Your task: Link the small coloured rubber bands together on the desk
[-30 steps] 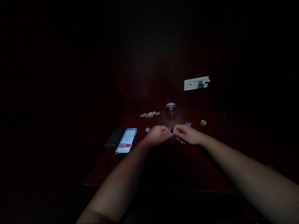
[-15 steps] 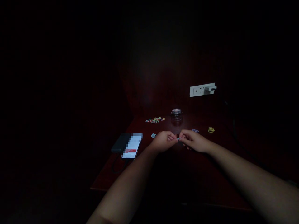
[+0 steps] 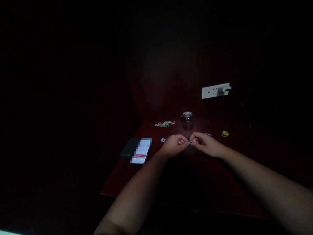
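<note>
My left hand point(image 3: 175, 144) and my right hand point(image 3: 204, 143) meet fingertip to fingertip above the table. Both are closed in a pinch on a small light-blue elastic band point(image 3: 190, 143), mostly covered by the fingers. A few light-blue bands point(image 3: 163, 140) lie just left of my left hand. Behind my right hand a purple band point(image 3: 208, 134) shows in part. Farther right is a little group of yellow bands point(image 3: 225, 133). Toward the back lies a loose pile of mixed-colour bands point(image 3: 165, 124).
A clear lidded jar point(image 3: 187, 118) stands at the back of the dark red table point(image 3: 114, 186). On the left lie a lit phone point(image 3: 141, 151) and a dark flat block point(image 3: 128, 147), with a cable nearby. A wall socket point(image 3: 215, 90) holds a plugged-in adapter.
The view has shifted slightly, so everything sits a little farther right and higher. Both hands still pinch the light-blue band, which now shows as a small loop between the fingertips.
</note>
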`<state>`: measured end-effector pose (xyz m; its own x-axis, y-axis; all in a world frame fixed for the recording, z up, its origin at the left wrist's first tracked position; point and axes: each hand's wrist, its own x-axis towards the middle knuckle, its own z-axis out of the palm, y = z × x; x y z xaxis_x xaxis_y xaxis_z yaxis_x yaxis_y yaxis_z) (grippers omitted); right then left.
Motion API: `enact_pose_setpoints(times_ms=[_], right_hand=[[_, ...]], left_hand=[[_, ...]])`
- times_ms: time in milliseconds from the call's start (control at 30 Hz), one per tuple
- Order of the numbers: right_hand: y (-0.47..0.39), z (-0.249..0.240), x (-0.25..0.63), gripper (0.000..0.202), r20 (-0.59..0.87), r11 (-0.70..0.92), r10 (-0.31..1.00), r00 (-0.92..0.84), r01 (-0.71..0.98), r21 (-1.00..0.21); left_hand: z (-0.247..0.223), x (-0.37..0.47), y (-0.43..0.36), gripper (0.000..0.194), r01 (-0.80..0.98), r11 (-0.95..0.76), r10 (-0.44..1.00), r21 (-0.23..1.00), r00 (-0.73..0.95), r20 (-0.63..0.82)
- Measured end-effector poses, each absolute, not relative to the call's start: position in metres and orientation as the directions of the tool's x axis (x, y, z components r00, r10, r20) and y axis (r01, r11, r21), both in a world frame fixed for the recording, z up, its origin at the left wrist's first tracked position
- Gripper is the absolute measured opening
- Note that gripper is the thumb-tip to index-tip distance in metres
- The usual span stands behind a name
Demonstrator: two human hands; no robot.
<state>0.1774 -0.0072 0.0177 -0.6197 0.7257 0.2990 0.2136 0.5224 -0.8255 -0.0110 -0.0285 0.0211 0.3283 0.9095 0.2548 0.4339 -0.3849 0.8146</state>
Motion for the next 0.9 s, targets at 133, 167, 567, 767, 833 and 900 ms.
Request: enact_pose_setpoints(times_ms=[133, 167, 567, 767, 833, 900], right_hand=[[-0.0107, 0.0228, 0.1769, 0.026, 0.308, 0.533, 0.738, -0.600, 0.238, -0.812], [-0.0114, 0.0237, 0.1769, 0.026, 0.300, 0.529, 0.742, -0.600, 0.248, -0.811], [-0.0102, 0.0247, 0.1777, 0.024, 0.312, 0.575, 0.718, -0.622, 0.277, -0.770], [-0.0114, 0.0276, 0.1794, 0.020, 0.333, 0.608, 0.733, -0.593, 0.352, -0.711], [-0.0109, 0.0278, 0.1800, 0.020, 0.332, 0.611, 0.737, -0.588, 0.372, -0.698], [-0.0099, 0.0263, 0.1805, 0.020, 0.319, 0.607, 0.728, -0.606, 0.355, -0.711]], left_hand=[[0.0207, -0.0100, -0.0283, 0.018, 0.416, -0.388, 0.910, 0.822, 0.312, 0.272], [0.0208, -0.0098, -0.0282, 0.018, 0.415, -0.390, 0.911, 0.822, 0.306, 0.278], [0.0237, -0.0084, -0.0309, 0.020, 0.429, -0.413, 0.901, 0.804, 0.319, 0.293], [0.0229, -0.0077, -0.0324, 0.021, 0.443, -0.395, 0.897, 0.805, 0.374, 0.235], [0.0214, -0.0071, -0.0321, 0.019, 0.439, -0.390, 0.894, 0.809, 0.391, 0.219], [0.0198, -0.0070, -0.0316, 0.018, 0.444, -0.379, 0.894, 0.812, 0.402, 0.197]])
